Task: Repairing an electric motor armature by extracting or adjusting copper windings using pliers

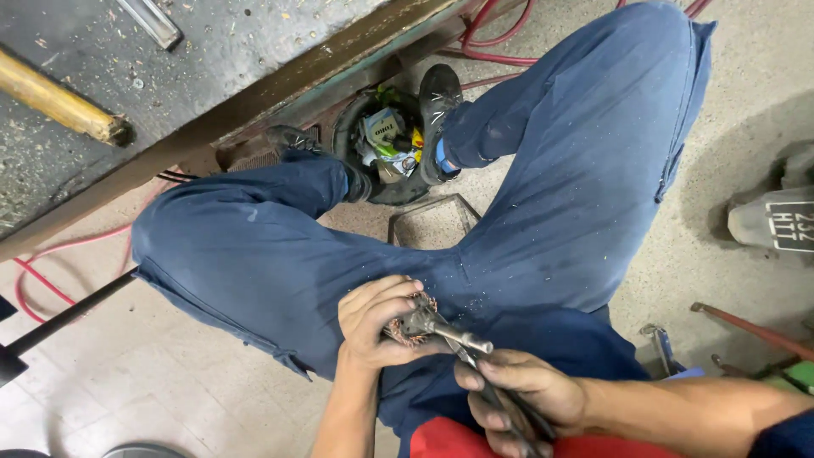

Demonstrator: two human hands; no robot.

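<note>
Low in the frame's centre, the right hand [519, 392] grips dark pliers [496, 399], their tips meeting a small motor armature [417, 325] with copper windings and a steel shaft. Just above, the left hand [377, 325] wraps closed around that armature, over the lap of blue trousers [543, 212]. Farther up, black shoes [437, 110] flank a bin of scraps [386, 144].

Left hand [373, 326] and right hand [519, 390] clenched, close together
</note>
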